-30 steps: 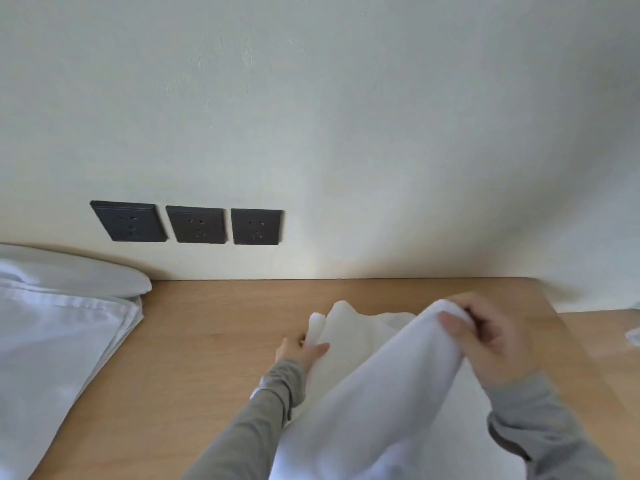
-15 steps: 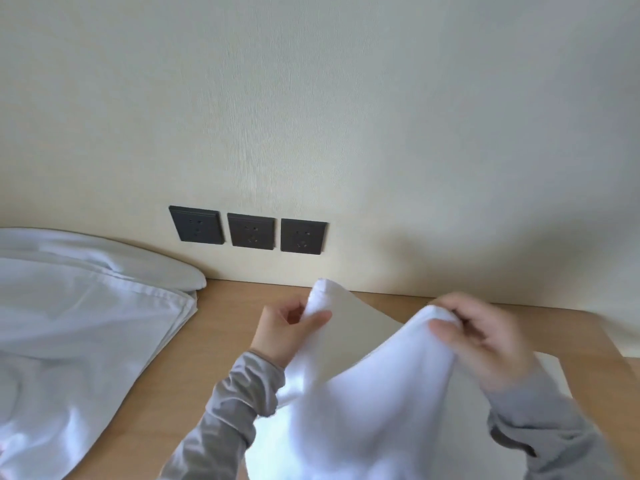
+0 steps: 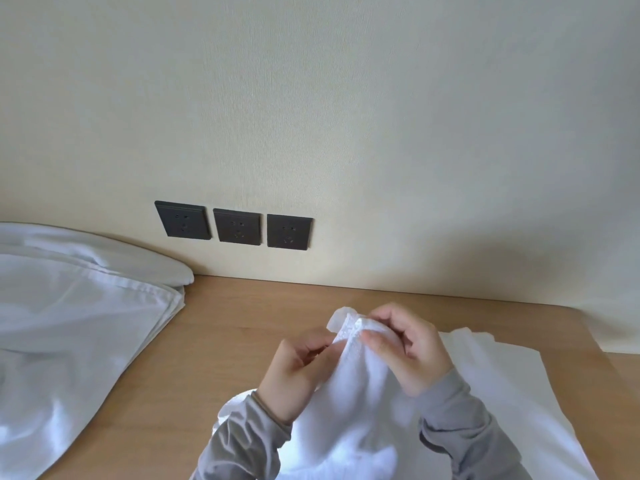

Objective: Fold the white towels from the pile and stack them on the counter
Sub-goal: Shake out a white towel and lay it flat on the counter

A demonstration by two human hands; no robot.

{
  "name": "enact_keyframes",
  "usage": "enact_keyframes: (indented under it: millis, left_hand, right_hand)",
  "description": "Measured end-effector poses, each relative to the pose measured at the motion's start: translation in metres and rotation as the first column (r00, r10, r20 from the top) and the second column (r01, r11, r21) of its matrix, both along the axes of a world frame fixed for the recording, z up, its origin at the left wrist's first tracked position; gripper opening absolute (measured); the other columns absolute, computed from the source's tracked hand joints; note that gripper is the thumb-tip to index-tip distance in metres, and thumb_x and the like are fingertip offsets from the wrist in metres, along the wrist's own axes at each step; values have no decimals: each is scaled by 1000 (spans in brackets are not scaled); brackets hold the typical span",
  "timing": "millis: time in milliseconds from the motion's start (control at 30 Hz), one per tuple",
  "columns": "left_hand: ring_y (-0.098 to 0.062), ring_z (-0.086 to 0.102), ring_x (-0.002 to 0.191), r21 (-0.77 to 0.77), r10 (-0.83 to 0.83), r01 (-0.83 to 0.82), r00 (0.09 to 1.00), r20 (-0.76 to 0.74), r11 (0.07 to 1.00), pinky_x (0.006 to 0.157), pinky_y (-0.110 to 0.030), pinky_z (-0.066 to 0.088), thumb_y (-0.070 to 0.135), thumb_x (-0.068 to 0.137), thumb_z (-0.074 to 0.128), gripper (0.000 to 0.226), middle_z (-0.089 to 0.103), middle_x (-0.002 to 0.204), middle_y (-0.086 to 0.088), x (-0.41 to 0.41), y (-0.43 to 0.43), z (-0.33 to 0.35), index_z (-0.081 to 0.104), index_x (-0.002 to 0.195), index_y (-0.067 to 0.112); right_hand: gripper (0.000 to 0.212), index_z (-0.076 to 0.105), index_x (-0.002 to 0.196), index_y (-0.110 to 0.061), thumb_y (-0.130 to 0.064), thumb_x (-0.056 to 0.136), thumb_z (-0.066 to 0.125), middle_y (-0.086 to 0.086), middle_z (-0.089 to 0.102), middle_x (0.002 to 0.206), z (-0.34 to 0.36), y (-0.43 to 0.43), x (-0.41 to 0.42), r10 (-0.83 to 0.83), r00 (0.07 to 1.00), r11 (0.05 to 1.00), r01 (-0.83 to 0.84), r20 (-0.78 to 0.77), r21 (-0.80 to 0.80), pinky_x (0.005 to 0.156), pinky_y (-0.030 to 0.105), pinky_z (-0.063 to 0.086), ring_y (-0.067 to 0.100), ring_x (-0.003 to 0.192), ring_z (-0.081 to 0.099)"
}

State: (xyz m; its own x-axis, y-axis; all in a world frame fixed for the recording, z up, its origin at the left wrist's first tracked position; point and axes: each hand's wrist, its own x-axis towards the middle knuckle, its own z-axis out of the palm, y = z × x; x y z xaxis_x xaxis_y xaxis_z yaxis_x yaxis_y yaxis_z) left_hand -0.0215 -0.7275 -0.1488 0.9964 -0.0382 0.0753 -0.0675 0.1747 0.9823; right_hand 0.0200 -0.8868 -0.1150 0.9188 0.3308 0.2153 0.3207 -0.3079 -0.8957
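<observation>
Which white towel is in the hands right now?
The middle towel, its top corners pinched by the left hand and right hand. The left pile and the flat cloth at right lie unheld.

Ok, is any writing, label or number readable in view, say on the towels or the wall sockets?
No readable text anywhere.
On the wall sockets: only pin holes, no marking visible.
On the lifted towel and the pile: no tag or print shows.

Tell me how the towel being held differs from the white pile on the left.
The held towel hangs raised above the counter, pinched by the left hand and right hand; the pile lies on it, untouched. The towel looks nubbly; the pile looks smooth, with hemmed edges. Both are white.
</observation>
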Motion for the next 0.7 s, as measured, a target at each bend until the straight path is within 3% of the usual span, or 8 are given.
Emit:
enact_keyframes:
  millis: [100, 200, 267, 367, 467, 533, 600, 700]
  left_hand:
    - [-17, 32, 63, 38, -23, 21, 998, 62, 999, 59, -30, 24, 22, 86, 56, 42, 36, 66, -13, -5, -3, -3, 54, 65, -14]
    - [-17, 32, 63, 71, -99, 94, 993, 69, 993, 60, -28, 25, 19, 87, 54, 42, 33, 65, -13, -6, -5, -4, 47, 59, -12]
    - [-13, 32, 63, 101, -151, 146, 988, 45, 984, 61, -24, 25, 15, 88, 53, 40, 32, 64, -5, -3, -6, -5, 42, 55, -4]
    - [-9, 33, 60, 109, -263, 265, 964, -32, 958, 58, -20, 28, 18, 88, 53, 35, 36, 61, 7, 10, -4, -6, 46, 55, 9]
    - [-9, 54, 61, 35, -271, 289, 928, -255, 957, 58, -17, 43, 27, 93, 52, 33, 61, 66, 0, 41, 3, -21, 69, 69, 11]
    - [-16, 63, 77, 90, -91, 141, 904, -419, 986, 68, -21, 49, 23, 96, 51, 28, 70, 81, -4, 78, 7, -49, 73, 82, 13]
    - [-27, 60, 102, 301, 96, 93, 823, -559, 949, 85, -30, 48, 23, 93, 55, 23, 66, 104, -8, 116, 12, -86, 66, 109, 9]
    - [-29, 44, 128, 432, 124, 370, 625, -771, 822, 109, -42, 34, 45, 91, 53, 59, 48, 137, -11, 146, 7, -133, 44, 137, 10]
  right_hand:
    - [6, 60, 76, -13, -18, 77, 63, -9, 57, 68, -8, -8, -5, -23, 1000, 1000, 23, -5, 3, 62, 16, 39, 2, 64, 49]
    - [4, 60, 79, -12, -15, 76, 63, -5, 62, 89, -14, -14, -8, -37, 999, 999, 37, 4, 8, 75, 21, 45, 7, 86, 58]
    - [5, 60, 82, -15, -15, 77, 61, 0, 63, 104, -15, -19, -8, -8, 999, 1000, 8, -43, 3, 86, 24, 46, 10, 102, 58]
    - [6, 60, 78, -13, -18, 77, 63, -4, 64, 76, -13, -26, -7, -4, 996, 1000, 2, -85, -19, 67, 21, 45, 10, 73, 58]
    - [8, 58, 69, -13, -14, 72, 65, -8, 57, 65, -12, -33, -4, -100, 994, 995, 102, -46, 21, 61, 15, 40, 4, 63, 50]
    - [9, 59, 68, -15, -14, 71, 67, -5, 59, 66, -13, -38, -3, -141, 987, 989, 144, -71, 36, 61, 16, 42, 6, 64, 51]
    - [14, 62, 73, -15, -9, 73, 74, 4, 61, 70, -16, -45, -4, -168, 980, 984, 173, -110, 43, 61, 23, 44, 9, 65, 53]
    - [24, 65, 85, -17, 1, 72, 74, 11, 55, 65, -20, -55, -2, -209, 962, 972, 224, -176, 72, 62, 27, 44, 14, 63, 52]
